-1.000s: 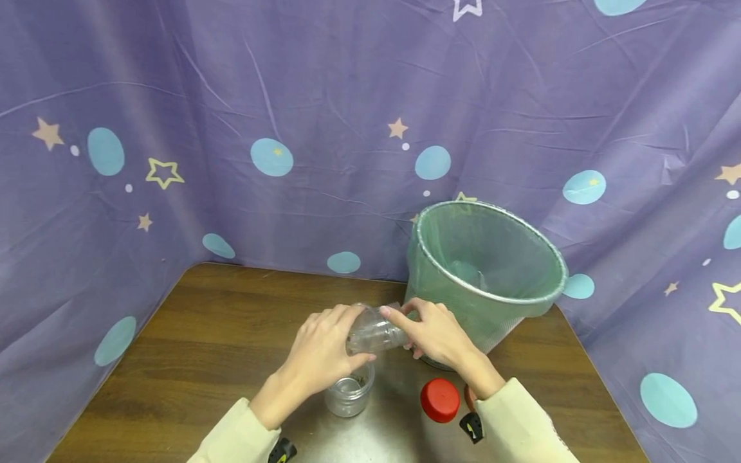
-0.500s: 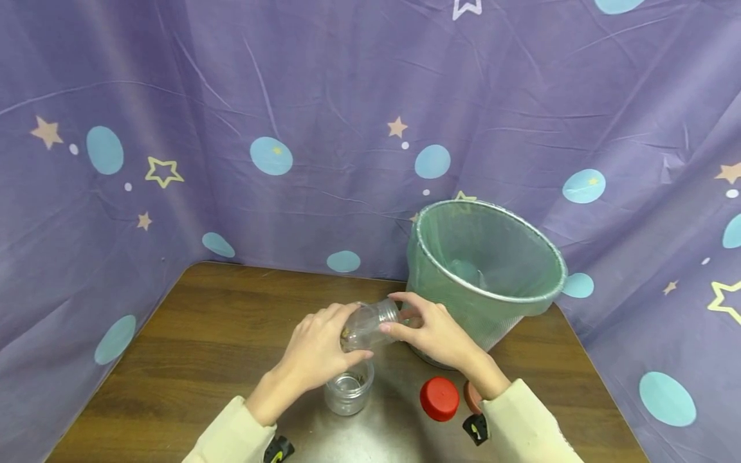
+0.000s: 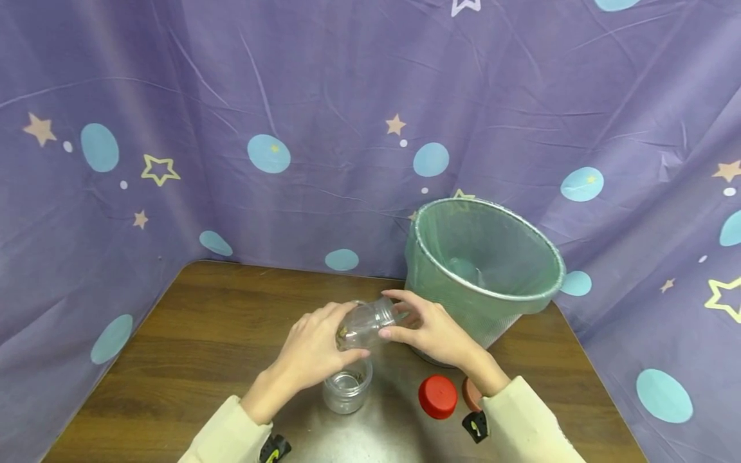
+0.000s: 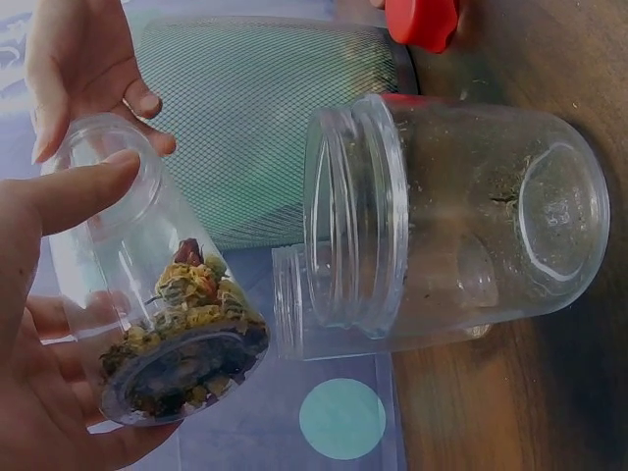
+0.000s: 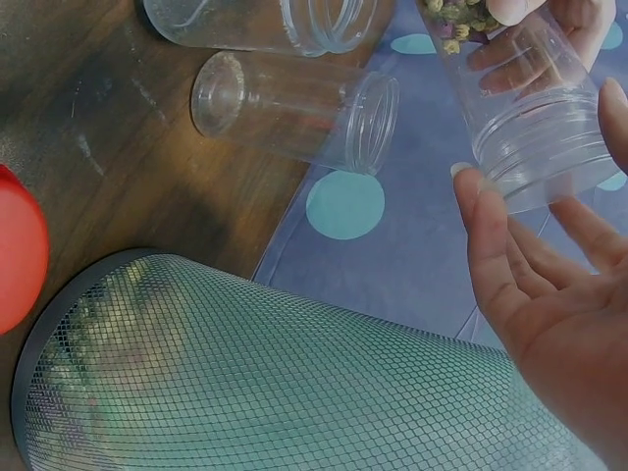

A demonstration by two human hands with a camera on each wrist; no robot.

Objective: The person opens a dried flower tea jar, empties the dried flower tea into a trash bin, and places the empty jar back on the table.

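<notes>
My left hand [image 3: 312,350] grips a clear plastic jar [image 3: 370,321] above the table, thumb on one side and fingers on the other. The jar is tilted, its threaded mouth towards my right hand [image 3: 431,331]. In the left wrist view, dried flowers [image 4: 191,304] lie in its lower end. The fingers and thumb of my right hand curl round its mouth end. Below my left hand stands a larger open jar [image 3: 346,392] with a few dark scraps inside. Another clear jar [image 5: 294,113], uncapped, stands behind it in the right wrist view.
A green mesh bin [image 3: 475,312] stands at the back right. On the wooden table [image 3: 231,321], a red lid [image 3: 438,397] and a brownish-orange lid [image 3: 471,393] lie near my right forearm. A purple patterned curtain [image 3: 336,128] hangs behind the table.
The held jar has turned so its mouth end points more upward to the right. Its dried flowers now show near my left hand. My right fingers have shifted slightly on the mouth end.
</notes>
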